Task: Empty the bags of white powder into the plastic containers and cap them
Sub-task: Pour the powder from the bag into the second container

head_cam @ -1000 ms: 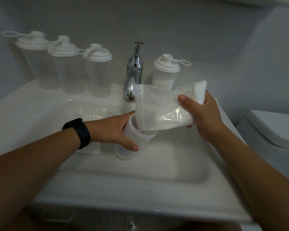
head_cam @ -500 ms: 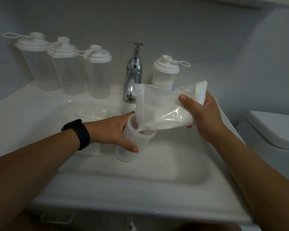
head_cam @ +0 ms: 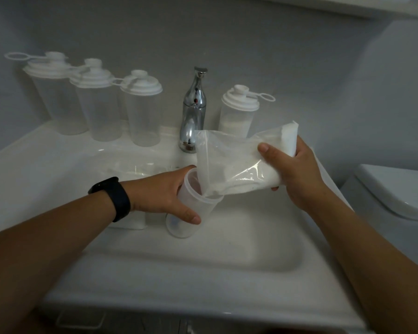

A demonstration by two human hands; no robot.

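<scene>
Centre frame over glossy white sink (head_cam: 203, 280): left hand (head_cam: 159, 194) wrapped round frosted, tapered cup (head_cam: 191, 213); right hand (head_cam: 297, 169) gripping crinkled clear bag (head_cam: 229, 162), powder at its mouth inside cup rim

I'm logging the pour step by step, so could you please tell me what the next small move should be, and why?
Probably raise the right hand to tip the bag steeper: powder sits in its held end, its mouth is inside the open container, gripped by the left hand.
</scene>
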